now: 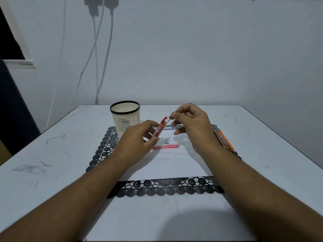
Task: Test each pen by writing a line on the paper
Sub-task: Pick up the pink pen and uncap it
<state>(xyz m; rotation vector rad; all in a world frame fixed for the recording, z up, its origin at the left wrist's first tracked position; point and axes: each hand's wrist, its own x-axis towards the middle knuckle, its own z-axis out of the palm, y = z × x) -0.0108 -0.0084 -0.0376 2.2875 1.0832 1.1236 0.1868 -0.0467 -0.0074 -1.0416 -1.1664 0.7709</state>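
Pink pen (166, 146) flat on paper (174, 166)

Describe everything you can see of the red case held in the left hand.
The red case is a slim, flat, plastic-looking container with white print too small to read. It is held above the paper, tilted, its top end pointing up and away toward the right hand. The left hand pinches its lower part. At the top end, the right hand's fingertips pinch a thin dark stick reaching to the case; whether its cap is open is unclear.
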